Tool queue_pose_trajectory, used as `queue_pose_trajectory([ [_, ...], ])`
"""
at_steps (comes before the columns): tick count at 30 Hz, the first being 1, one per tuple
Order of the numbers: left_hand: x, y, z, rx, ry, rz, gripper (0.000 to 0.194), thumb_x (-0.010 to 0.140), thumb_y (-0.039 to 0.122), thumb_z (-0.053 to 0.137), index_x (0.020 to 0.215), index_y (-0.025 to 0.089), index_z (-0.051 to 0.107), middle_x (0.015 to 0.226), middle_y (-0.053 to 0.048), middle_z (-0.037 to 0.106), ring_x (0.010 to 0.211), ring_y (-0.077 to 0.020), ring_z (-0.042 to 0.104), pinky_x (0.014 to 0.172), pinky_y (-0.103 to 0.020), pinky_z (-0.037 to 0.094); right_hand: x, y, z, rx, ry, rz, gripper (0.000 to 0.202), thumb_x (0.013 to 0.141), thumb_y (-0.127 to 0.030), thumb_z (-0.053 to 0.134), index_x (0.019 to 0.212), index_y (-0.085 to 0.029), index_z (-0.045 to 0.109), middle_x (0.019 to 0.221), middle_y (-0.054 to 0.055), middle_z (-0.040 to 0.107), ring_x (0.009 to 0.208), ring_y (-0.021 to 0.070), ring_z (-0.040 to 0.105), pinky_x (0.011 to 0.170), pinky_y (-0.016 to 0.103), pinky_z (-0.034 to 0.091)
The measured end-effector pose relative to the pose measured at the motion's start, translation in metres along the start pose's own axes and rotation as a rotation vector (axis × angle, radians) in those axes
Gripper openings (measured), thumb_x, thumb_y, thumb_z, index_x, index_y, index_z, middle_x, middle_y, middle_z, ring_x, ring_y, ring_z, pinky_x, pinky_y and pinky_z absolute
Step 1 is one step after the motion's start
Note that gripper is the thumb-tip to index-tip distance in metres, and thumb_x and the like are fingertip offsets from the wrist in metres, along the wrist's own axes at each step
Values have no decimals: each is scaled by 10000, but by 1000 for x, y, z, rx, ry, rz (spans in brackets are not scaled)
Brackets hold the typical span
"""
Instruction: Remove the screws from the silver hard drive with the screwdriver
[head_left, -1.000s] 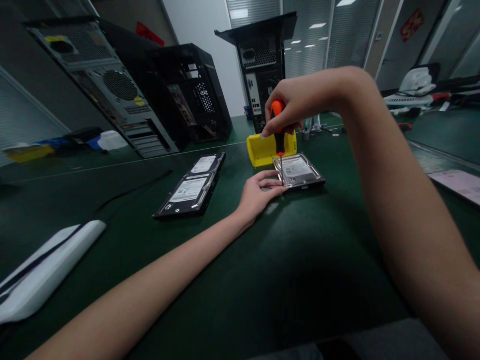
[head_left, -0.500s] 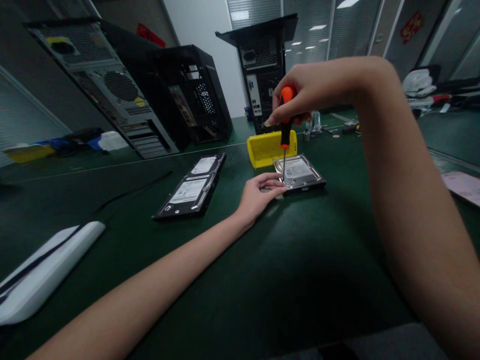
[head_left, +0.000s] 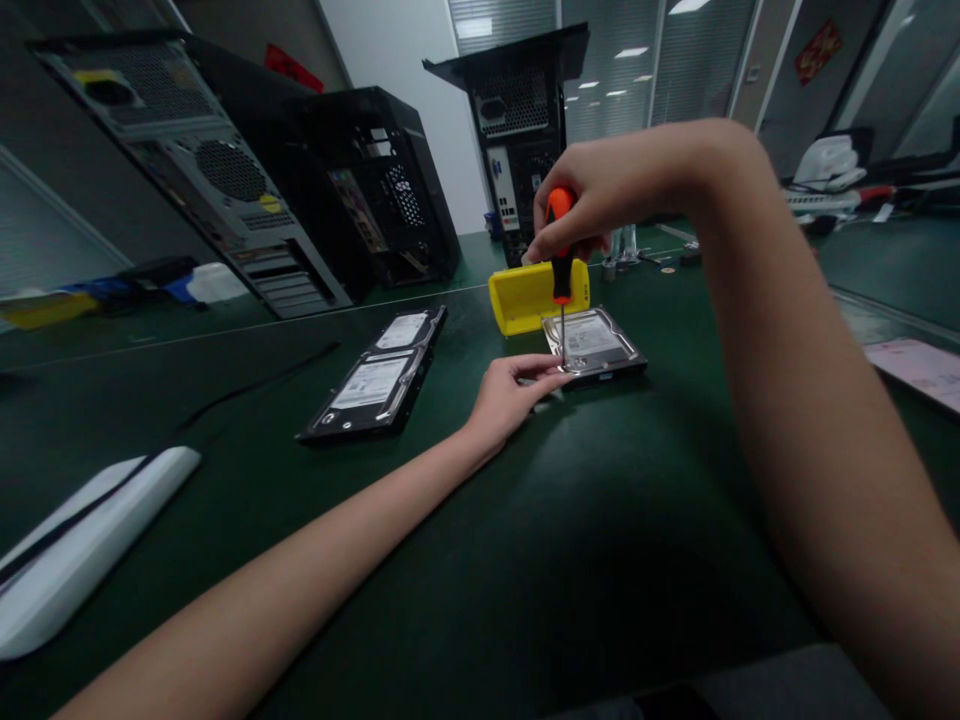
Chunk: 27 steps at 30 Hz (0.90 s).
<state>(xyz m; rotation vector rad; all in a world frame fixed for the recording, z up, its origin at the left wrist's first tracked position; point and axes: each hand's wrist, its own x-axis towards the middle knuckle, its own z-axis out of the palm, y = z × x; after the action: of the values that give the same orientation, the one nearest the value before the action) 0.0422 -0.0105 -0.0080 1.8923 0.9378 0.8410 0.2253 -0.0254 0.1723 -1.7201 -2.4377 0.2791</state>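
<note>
My right hand [head_left: 574,205] is closed around the orange and black handle of a screwdriver [head_left: 562,275], held upright. Its thin shaft points straight down, with the tip at the near left corner of a hard drive [head_left: 596,338] lying label up on the green table. My left hand [head_left: 510,395] rests low on the table, its fingertips and thumb closed on that same left corner, close beside the screwdriver tip. Right behind this drive, a yellow plastic tray [head_left: 517,300] is tipped with its hollow side facing me. The screw under the tip is too small to make out.
Two more hard drives [head_left: 373,385] lie end to end left of my left hand. Computer cases [head_left: 240,170] stand along the back. A white object with a black cable [head_left: 97,540] lies at the near left, a pink sheet [head_left: 911,365] at the right.
The screwdriver handle has come slightly lower and to the left with my right hand, the tip staying at the drive's corner. My left fingers have drawn closer together. The view has shifted a little.
</note>
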Motion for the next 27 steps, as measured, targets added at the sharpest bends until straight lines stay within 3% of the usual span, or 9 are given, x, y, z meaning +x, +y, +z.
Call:
queue_pose_trajectory([
  [10, 4, -4, 1, -87, -40, 5, 522, 700, 277, 744, 1169, 105, 593, 920, -88, 686, 767, -131, 633, 742, -276, 509, -3, -4, 5, -33, 20, -29, 487, 736, -565, 616, 1003, -158, 626, 906, 83, 674, 760, 183, 641, 596, 251, 499],
  [13, 4, -5, -13, 95, -40, 83, 515, 689, 298, 750, 1154, 128, 608, 938, -84, 681, 798, -149, 624, 716, -279, 501, -3, -1, 4, -14, 18, -26, 497, 732, -575, 615, 1015, -166, 624, 952, 82, 673, 800, 195, 646, 619, 262, 514],
  [17, 1, 0, -42, 498, -97, 262, 251, 803, 349, 642, 987, 189, 700, 955, -64, 675, 821, -160, 605, 722, -294, 472, -4, 2, -2, -17, 5, 4, 533, 716, -614, 606, 1033, -186, 625, 957, 79, 675, 807, 213, 647, 625, 284, 525],
  [19, 0, 3, -50, 638, -121, 377, 222, 846, 323, 593, 993, 201, 707, 973, -70, 662, 882, -175, 593, 761, -311, 464, -5, 3, -4, -27, 3, 20, 532, 711, -618, 609, 1019, -185, 630, 933, 80, 677, 797, 218, 647, 621, 290, 527],
  [24, -2, -1, -43, 906, -205, 622, 237, 913, 280, 500, 1024, 222, 701, 992, -63, 658, 908, -182, 571, 771, -326, 433, -3, 4, -2, -6, 23, 25, 506, 722, -606, 606, 1002, -184, 623, 923, 71, 682, 803, 217, 653, 618, 292, 535],
  [27, -3, -7, -35, 1004, -172, 682, 248, 930, 267, 468, 1034, 225, 690, 996, -53, 666, 877, -176, 575, 720, -311, 412, -1, 4, -1, 20, -2, 34, 513, 723, -594, 617, 1019, -174, 620, 953, 86, 677, 839, 227, 657, 642, 290, 538],
])
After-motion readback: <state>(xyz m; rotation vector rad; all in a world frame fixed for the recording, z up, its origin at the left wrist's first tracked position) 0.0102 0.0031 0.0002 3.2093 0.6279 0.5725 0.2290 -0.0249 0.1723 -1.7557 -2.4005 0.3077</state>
